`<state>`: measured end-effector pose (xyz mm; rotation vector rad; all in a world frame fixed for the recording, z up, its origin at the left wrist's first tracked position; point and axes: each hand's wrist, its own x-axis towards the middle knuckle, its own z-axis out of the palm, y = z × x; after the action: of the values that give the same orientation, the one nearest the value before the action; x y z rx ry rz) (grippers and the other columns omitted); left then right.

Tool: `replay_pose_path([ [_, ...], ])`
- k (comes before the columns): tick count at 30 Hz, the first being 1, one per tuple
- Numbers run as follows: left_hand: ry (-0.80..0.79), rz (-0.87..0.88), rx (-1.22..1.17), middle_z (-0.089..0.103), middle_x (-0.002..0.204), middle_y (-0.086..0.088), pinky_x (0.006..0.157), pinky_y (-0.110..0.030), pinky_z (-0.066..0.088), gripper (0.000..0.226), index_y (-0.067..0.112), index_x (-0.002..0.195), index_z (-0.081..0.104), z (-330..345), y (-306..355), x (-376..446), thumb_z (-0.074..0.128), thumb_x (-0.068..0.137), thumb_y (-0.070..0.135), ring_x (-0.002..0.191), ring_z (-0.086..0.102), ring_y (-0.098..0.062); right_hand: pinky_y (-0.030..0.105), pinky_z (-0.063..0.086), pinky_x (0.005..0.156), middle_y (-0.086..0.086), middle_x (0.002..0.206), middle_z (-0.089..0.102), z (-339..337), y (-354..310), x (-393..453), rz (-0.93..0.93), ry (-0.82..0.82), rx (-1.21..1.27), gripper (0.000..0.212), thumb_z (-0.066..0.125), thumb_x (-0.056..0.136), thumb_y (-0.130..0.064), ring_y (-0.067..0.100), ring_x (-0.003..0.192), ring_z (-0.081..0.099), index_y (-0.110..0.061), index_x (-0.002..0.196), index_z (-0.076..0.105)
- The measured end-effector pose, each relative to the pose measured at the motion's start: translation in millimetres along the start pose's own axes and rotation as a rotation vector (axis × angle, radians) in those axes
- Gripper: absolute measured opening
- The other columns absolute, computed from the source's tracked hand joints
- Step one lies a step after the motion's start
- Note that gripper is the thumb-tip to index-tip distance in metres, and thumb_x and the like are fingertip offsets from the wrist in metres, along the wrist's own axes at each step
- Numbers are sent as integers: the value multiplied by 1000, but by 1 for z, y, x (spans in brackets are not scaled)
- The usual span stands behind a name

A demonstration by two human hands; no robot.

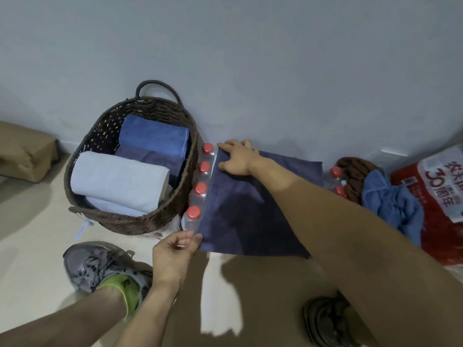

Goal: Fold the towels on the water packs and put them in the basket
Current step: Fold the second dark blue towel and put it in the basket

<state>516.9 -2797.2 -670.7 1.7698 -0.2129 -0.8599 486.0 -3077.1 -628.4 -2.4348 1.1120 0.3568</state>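
Against the wall, a navy towel (240,211) covers the water pack (198,194) beside the basket (130,216). My left grip (175,254) pinches its near corner. My right grip (238,159) presses flat on its far corner.

The wicker basket (160,216) stands left of the water pack (198,194), its right wall touching the red-capped bottles, and folded towels fill most of it; only the dark far-left corner inside shows bare weave. The navy towel (250,214) covers the pack top, with the right hand (238,159) at its far-left corner and the left hand (175,249) at the near-left one. Right of it lie crumpled towels (390,209); bare floor (32,234) is open near left.
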Motion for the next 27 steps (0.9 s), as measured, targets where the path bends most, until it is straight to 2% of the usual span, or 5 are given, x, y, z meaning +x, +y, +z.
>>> replay_pose_path([
  [5, 98, 57, 68, 66, 81, 1, 53, -13, 45, 11, 18, 78, 72, 12, -3, 0, 82, 77, 21, 47, 52, -3, 48, 32, 112, 8, 147, 46, -9, 0, 9, 29, 125, 33, 47, 43, 100, -30, 36, 134, 34, -22, 147, 42],
  [9, 116, -104, -25, 71, 69, -5, 57, -22, 52, 18, 12, 91, 65, 12, 0, 5, 78, 82, 22, 51, 61, -11, 43, 39, 107, 12, 133, 54, -7, -7, 18, 85, 194, -13, 34, 53, 97, -29, 34, 125, 42, -19, 128, 61],
  [15, -215, -268, 8, 56, 51, -2, 41, -14, 38, 6, 5, 88, 68, -1, 5, 9, 71, 87, 10, 39, 44, -7, 40, 38, 97, 3, 121, 60, -15, -19, 36, 238, 168, 4, 21, 67, 86, -31, 30, 121, 45, -27, 106, 66],
  [19, -326, -291, 42, 53, 49, -4, 41, -18, 34, 14, 4, 75, 67, -11, 10, 10, 70, 87, 9, 43, 39, -14, 37, 51, 90, 2, 100, 68, -19, -22, 35, 122, 225, 111, 15, 74, 76, -16, 28, 100, 62, -22, 83, 63],
  [27, -375, -224, 800, 73, 72, -13, 45, -22, 44, 38, 8, 77, 65, -6, 49, 23, 62, 88, 44, 51, 63, -24, 38, 44, 91, 0, 108, 59, -11, 8, -6, -50, 519, 197, 43, 76, 77, -40, 20, 101, 54, -19, 110, 58],
])
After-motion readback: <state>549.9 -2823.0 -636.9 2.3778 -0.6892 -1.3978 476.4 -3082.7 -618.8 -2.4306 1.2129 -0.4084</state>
